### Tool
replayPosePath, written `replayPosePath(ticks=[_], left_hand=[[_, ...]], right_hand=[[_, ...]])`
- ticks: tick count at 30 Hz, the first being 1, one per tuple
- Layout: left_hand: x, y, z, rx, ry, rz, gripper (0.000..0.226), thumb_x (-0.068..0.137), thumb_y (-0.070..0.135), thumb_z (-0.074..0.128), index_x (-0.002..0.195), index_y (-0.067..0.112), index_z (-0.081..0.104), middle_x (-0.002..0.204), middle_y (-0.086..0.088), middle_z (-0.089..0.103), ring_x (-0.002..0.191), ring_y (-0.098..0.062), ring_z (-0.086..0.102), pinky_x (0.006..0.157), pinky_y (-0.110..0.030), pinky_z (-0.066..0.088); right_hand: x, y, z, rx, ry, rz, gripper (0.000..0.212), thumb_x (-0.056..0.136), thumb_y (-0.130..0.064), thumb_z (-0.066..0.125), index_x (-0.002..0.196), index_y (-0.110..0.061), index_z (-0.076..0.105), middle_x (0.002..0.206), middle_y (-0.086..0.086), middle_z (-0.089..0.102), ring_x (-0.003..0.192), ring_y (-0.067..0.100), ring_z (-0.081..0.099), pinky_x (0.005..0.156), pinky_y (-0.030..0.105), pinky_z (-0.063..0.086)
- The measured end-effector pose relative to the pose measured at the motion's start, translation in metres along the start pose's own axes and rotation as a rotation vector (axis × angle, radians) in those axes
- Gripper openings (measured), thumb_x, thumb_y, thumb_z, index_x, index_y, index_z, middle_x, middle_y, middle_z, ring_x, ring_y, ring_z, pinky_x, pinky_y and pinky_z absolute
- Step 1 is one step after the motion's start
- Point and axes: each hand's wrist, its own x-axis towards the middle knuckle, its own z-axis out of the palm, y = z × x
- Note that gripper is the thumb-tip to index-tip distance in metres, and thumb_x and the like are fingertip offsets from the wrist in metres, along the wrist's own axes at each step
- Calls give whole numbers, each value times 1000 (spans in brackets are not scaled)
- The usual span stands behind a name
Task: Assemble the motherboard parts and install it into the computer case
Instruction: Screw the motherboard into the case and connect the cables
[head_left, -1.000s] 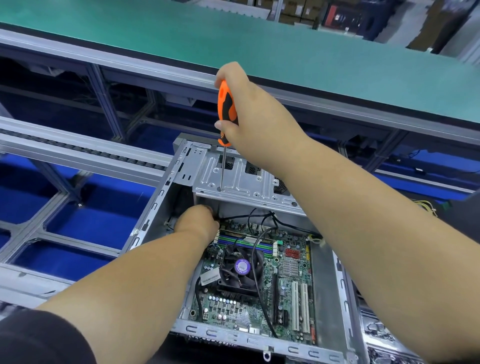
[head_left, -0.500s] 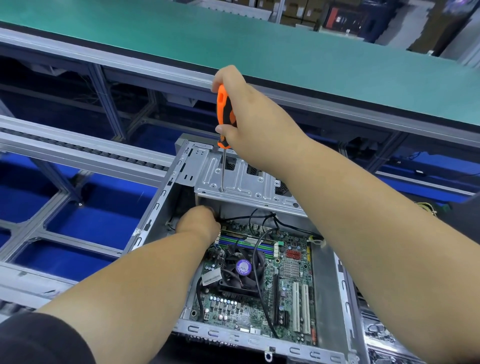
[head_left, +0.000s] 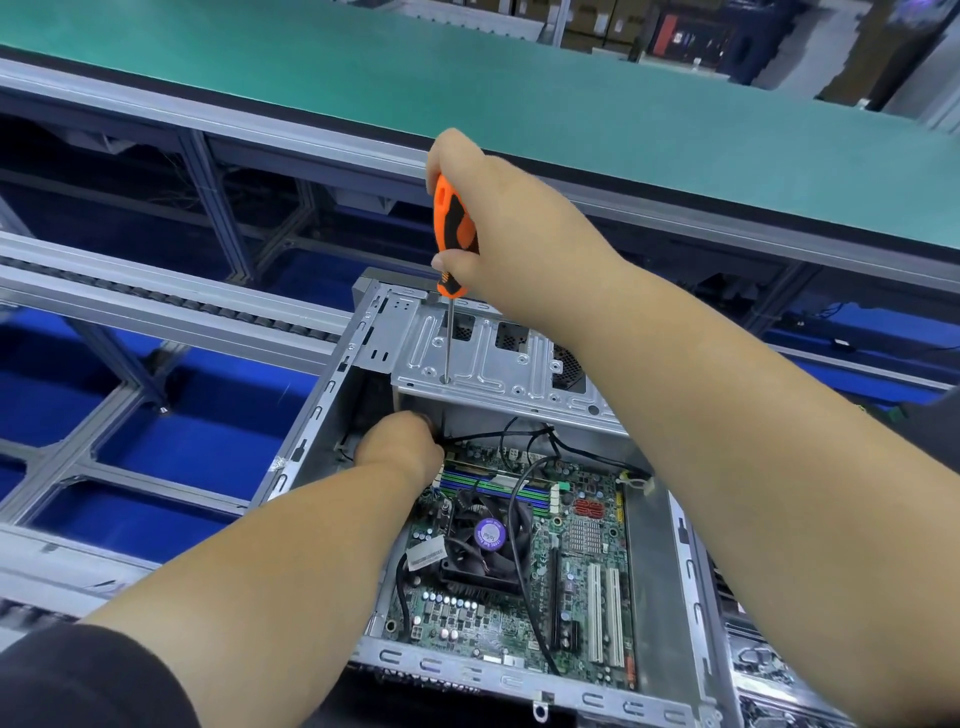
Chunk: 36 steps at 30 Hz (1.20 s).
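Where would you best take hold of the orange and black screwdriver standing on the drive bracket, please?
Grip the orange and black screwdriver by its thick handle, from above and the right, as the right hand does. It stands nearly upright, tip on the grey metal drive bracket; its thin shaft offers little purchase.

Matt metal case (head_left: 498, 364) — green mat (head_left: 519, 78)

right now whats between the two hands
In the head view, the metal drive bay plate lies between right hand and left hand.
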Motion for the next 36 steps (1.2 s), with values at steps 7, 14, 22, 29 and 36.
replayPosePath(ticks=[7, 14, 22, 29, 36], left_hand=[[-2, 1, -1, -13, 10, -11, 11, 89, 23, 54, 95, 19, 63, 83, -3, 54, 79, -26, 52, 65, -29, 43], [-2, 1, -1, -28, 9, -14, 14, 89, 24, 55, 98, 17, 65, 82, -3, 55, 78, -25, 52, 65, -29, 44], [-1, 0, 1, -165, 2, -67, 20, 87, 20, 57, 104, 20, 66, 83, -3, 60, 78, -26, 56, 65, -29, 47], [-1, 0, 1, -209, 7, -85, 24, 86, 19, 57, 108, 19, 66, 86, -5, 61, 78, -26, 56, 67, -28, 49], [1, -1, 2, -311, 3, -129, 24, 86, 21, 60, 109, 19, 67, 93, -5, 66, 80, -24, 54, 69, -26, 46]], right_hand=[[9, -2, -5, -101, 11, 43, 45, 85, -28, 72, 110, -17, 36, 84, 1, 52, 76, 30, 49, 51, 31, 28], [10, -3, -6, -85, -2, 46, 38, 88, -23, 67, 110, -14, 37, 81, -1, 49, 73, 27, 49, 55, 34, 31], [8, -1, -6, -68, -12, 52, 38, 89, -22, 67, 109, -15, 36, 80, -2, 48, 69, 22, 49, 51, 31, 31], [6, 0, -7, -34, -15, 63, 37, 89, -21, 67, 112, -15, 39, 88, 1, 54, 76, 24, 54, 61, 35, 42], [8, 2, -8, -36, -43, 76, 37, 88, -19, 67, 113, -15, 40, 88, 2, 54, 75, 24, 54, 62, 38, 45]])
